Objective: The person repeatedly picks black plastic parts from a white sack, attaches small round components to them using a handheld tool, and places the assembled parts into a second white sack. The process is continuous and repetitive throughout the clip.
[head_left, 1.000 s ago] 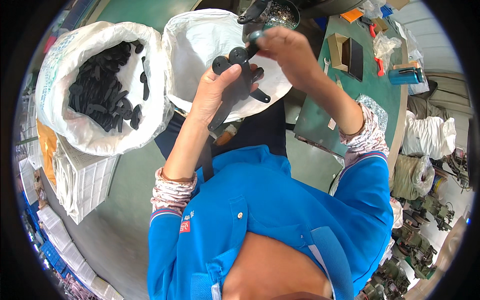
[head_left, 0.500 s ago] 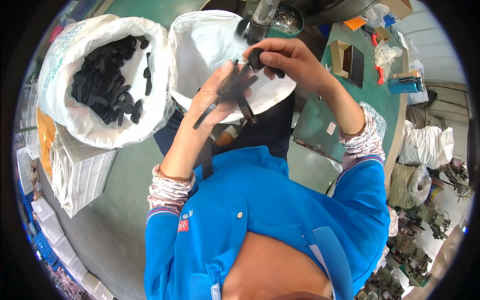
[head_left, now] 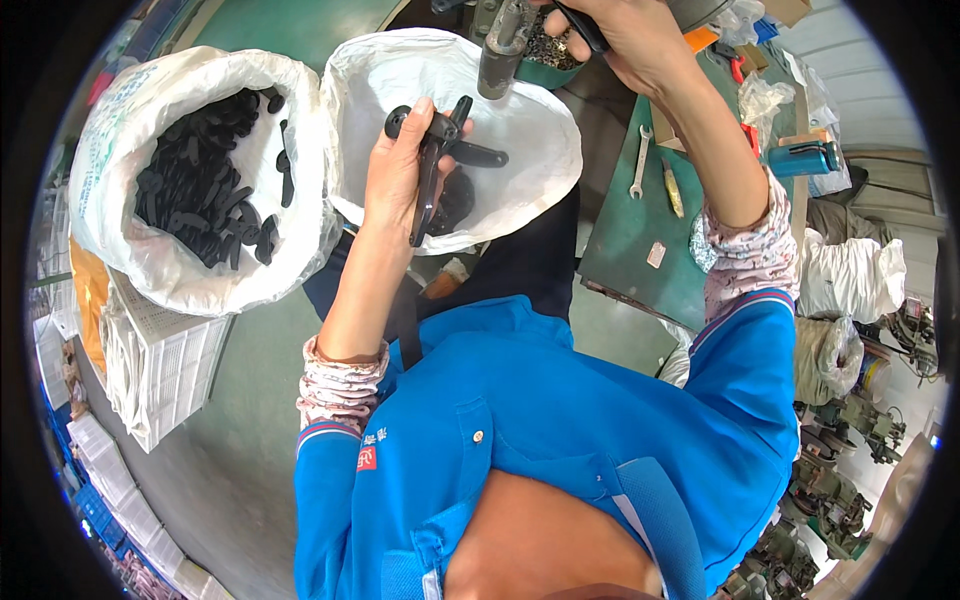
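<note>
My left hand is closed around several black plastic parts, long flat pieces with rounded ends that fan out over the middle sack. My right hand, at the top edge, has its fingers curled about a dark elongated piece; the frame cuts it off, and I cannot tell whether it is one of the parts or a machine handle. Between the hands a grey metal machine column stands above the white sack. A darker part shows low in that sack, beside my left hand.
At the left a white woven sack holds many black parts. Below it is a white plastic crate. A green container of metal bits sits behind the column. The green table bears a wrench, a yellow-handled cutter and a blue bottle.
My right hand has moved up and right, away from my left hand. My left hand has moved slightly left and turned, still gripping the black parts. The wrench and cutter have come into sight.
</note>
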Demonstrator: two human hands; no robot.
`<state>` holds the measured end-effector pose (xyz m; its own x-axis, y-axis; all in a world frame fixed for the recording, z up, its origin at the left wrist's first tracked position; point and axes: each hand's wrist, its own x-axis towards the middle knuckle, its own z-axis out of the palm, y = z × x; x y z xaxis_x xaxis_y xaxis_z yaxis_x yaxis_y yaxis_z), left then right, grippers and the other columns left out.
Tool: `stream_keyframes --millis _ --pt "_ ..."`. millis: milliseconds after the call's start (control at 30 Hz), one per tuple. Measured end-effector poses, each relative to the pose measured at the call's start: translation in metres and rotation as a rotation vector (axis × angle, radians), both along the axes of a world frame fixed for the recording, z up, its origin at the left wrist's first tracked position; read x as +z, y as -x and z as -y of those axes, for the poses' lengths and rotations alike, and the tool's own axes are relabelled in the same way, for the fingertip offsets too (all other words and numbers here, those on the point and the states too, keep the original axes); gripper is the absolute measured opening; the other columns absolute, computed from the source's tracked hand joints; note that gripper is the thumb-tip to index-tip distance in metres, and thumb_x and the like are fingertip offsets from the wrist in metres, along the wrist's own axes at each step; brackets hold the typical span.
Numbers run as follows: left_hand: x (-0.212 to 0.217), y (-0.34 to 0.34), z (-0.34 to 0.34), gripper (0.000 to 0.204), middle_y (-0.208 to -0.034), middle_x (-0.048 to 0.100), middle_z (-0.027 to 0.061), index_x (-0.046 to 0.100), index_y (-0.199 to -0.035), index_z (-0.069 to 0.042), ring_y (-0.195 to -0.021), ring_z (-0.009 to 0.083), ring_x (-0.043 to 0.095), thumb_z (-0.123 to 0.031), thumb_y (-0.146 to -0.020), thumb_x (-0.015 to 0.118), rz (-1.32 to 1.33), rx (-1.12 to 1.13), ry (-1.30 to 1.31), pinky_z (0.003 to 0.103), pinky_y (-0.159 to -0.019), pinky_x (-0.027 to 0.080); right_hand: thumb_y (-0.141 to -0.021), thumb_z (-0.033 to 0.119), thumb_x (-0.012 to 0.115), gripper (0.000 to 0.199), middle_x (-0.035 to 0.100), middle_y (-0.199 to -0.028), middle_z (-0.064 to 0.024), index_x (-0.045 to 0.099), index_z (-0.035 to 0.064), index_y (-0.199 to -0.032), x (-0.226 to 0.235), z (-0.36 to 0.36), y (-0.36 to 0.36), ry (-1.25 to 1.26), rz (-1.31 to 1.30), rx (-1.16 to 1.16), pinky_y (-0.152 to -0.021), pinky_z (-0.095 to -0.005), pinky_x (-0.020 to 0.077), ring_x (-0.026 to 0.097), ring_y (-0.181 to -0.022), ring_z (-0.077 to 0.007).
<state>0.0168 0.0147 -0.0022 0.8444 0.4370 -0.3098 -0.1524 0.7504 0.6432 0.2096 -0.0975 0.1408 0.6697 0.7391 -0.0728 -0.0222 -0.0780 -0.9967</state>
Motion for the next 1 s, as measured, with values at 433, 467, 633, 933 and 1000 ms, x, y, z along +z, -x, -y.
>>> stream_keyframes --millis 433,467,633,933,1000 --pt "0.000 -0.020 0.017 0.026 -0.080 0.065 0.0118 0.055 -0.095 0.001 -0.064 0.0168 0.064 -0.020 -0.088 0.068 0.076 0.288 -0.310 0.027 -0.048 0.052 -0.090 0.027 0.064 0.080 0.066 -0.083 -0.0170 0.012 -0.0017 -0.144 -0.112 0.039 0.120 0.097 -0.078 0.138 -0.049 -0.0283 0.0538 0.067 -0.061 -0.0216" --pt "0.001 -0.020 0.021 0.026 -0.080 0.065 0.0115 0.054 -0.095 0.001 -0.064 0.0166 0.064 -0.020 -0.088 0.068 0.062 0.264 -0.319 0.027 -0.048 0.053 -0.087 0.029 0.068 0.087 0.067 -0.081 -0.0173 0.010 -0.0041 -0.143 -0.122 0.036 0.132 0.044 -0.134 0.127 -0.049 -0.0286 0.0547 0.066 -0.060 -0.0210" --pt "-0.013 -0.016 0.010 0.029 -0.089 0.066 0.0135 0.055 -0.096 0.000 -0.075 0.0185 0.065 -0.027 -0.091 0.064 0.102 0.246 -0.329 0.026 -0.058 0.057 -0.095 0.024 0.057 0.055 0.069 -0.082 -0.0110 0.033 -0.0056 -0.135 -0.135 0.058 0.159 0.138 -0.108 0.064 -0.066 -0.0291 0.0521 0.065 -0.075 -0.0149" --pt "-0.001 0.011 0.006 0.045 -0.087 0.061 0.0042 0.060 -0.101 -0.005 -0.069 0.0099 0.056 -0.044 -0.082 0.071 0.197 -0.399 0.033 0.023 -0.055 0.046 -0.098 0.022 0.049 0.040 0.060 -0.104 -0.0091 0.046 -0.0011 -0.131 -0.096 0.073 0.076 -0.273 -0.272 0.263 -0.069 -0.0236 0.0445 0.056 -0.082 -0.0111" --pt "0.011 0.011 0.027 0.050 -0.093 0.063 0.0081 0.057 -0.111 -0.002 -0.060 0.0085 0.056 -0.045 -0.087 0.065 0.232 -0.354 0.030 0.019 -0.045 0.043 -0.098 0.024 0.051 0.043 0.061 -0.099 -0.0071 0.046 0.0008 -0.133 -0.090 0.061 0.069 -0.282 -0.330 0.406 -0.064 -0.0215 0.0426 0.055 -0.078 -0.0095"
